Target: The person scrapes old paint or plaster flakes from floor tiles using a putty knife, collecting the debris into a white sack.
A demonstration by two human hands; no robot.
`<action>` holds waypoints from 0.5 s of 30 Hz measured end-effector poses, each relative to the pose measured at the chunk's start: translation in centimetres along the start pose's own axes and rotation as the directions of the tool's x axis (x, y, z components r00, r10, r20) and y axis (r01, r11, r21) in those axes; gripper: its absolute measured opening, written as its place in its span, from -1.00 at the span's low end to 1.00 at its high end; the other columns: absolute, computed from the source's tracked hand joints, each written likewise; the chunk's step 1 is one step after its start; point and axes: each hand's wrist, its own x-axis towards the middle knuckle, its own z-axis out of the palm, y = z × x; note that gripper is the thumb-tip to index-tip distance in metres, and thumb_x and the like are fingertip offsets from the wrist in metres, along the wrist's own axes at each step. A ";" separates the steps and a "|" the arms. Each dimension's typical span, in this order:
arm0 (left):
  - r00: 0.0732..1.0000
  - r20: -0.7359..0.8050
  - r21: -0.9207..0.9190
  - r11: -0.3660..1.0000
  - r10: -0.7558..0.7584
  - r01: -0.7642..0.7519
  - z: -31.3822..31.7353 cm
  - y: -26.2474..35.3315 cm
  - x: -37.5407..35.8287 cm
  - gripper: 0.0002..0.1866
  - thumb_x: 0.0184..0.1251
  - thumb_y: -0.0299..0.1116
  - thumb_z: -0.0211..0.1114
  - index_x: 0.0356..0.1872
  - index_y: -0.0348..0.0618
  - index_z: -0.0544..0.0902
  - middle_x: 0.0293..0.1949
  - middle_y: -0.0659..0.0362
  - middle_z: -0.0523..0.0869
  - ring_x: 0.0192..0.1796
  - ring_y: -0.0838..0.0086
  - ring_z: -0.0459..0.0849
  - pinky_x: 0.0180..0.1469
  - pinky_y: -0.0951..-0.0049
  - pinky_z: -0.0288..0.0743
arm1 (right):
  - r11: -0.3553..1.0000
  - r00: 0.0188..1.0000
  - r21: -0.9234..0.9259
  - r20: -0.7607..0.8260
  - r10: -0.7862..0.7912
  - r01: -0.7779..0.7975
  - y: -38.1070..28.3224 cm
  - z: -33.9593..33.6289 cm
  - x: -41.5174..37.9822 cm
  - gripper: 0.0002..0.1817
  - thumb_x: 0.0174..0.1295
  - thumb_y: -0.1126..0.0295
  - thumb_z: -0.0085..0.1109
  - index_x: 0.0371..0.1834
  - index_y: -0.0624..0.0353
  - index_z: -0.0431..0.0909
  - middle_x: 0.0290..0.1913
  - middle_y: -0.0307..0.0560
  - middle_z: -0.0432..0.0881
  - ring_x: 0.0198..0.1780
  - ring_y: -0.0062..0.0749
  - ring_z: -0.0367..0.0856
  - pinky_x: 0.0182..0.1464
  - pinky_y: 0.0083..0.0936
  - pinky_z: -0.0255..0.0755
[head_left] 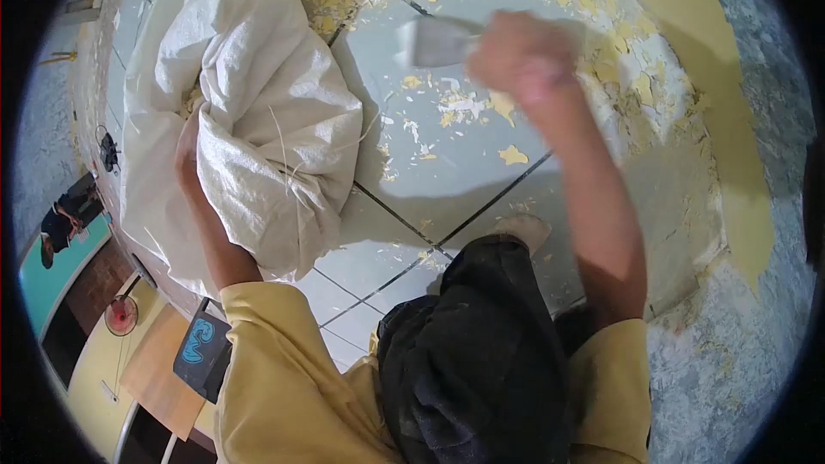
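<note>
Floor (481,180): pale tiles with dark grout lines, filling the middle of the frame; littered with yellow and white paint flakes, thickest toward the top.
Wall (739,318): right side of the frame; grey bare patches with a band of yellow paint left along the upper right.
Sack (258,112): large white woven bag, crumpled, upper left of the frame, lying on the floor; its mouth is folded open toward the left.
Trousers (473,361): dark cloth over a bent knee, lower centre.
Sleeves (275,378): yellow, at the bottom edge on both sides of the knee.
Left hand (187,150): left of centre, closed on a fold of the sack at its open edge; fingers mostly hidden in the cloth.
Right hand (520,56): upper centre, blurred, clenched around the handle of the scraper.
Scraper (434,41): broad flat metal blade, blurred, pointing left from the right hand, over the tiles just right of the sack.
Shoe (524,228): pale toe showing on the tile just above the knee.
</note>
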 end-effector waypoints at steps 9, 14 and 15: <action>1.000 -0.005 -0.011 1.000 0.011 -0.011 0.0 -0.1 0.9 -0.66 0.37 -0.24 0.12 0.00 -0.30 0.51 -0.10 0.09 0.64 -0.07 0.44 0.58 -0.03 0.43 0.42 | 0.986 0.962 -0.155 -0.274 0.012 -0.056 12.1 -3.2 -5.3 -0.76 0.07 0.27 0.09 -0.33 0.15 0.65 -0.39 0.13 0.65 -0.30 -0.01 0.65 -0.16 -0.19 0.49; 1.000 0.000 -0.004 1.000 0.007 -0.007 1.1 -0.4 0.9 -0.67 0.37 -0.24 0.12 0.00 -0.30 0.51 -0.10 0.10 0.64 -0.07 0.44 0.58 -0.03 0.43 0.42 | 0.969 0.960 0.079 0.140 -0.241 0.232 3.9 4.2 -1.9 -0.72 0.05 0.21 0.06 -0.29 0.08 0.68 -0.34 0.10 0.67 -0.26 -0.04 0.66 -0.12 -0.27 0.52; 1.000 0.000 -0.007 1.000 0.005 -0.005 1.3 -0.6 0.7 -0.67 0.37 -0.24 0.12 0.00 -0.30 0.51 -0.09 0.10 0.64 -0.07 0.44 0.58 -0.03 0.43 0.42 | 0.968 0.952 0.056 0.178 -0.250 0.244 3.0 5.0 -2.0 -0.71 0.00 0.22 0.09 -0.30 0.10 0.68 -0.33 0.10 0.67 -0.25 -0.04 0.67 -0.11 -0.29 0.53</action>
